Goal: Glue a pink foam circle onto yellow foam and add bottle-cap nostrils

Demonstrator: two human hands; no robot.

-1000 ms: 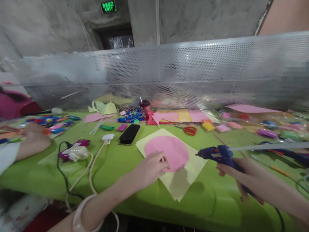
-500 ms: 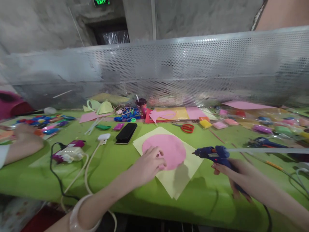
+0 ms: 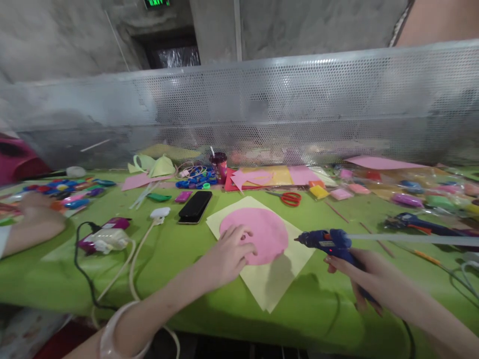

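Your left fingers (image 3: 237, 234), apart, cover likely flimsy round pink paper (image 3: 266, 229): hold its rim; right fingers (image 3: 347, 267) clamp blue plastic glue gun (image 3: 337, 239).

Holding a blue plastic glue gun (image 3: 331, 240) in the right hand (image 3: 368, 274), with its dark nozzle (image 3: 305, 239) pointing left. Resting the left hand (image 3: 230, 249), fingers bent, on a round pink paper disc (image 3: 267, 229) above squarish pale-yellow paper sheets (image 3: 258, 286). Facing a black rectangular phone (image 3: 195, 207) and red-handled scissors (image 3: 291, 199) beyond.
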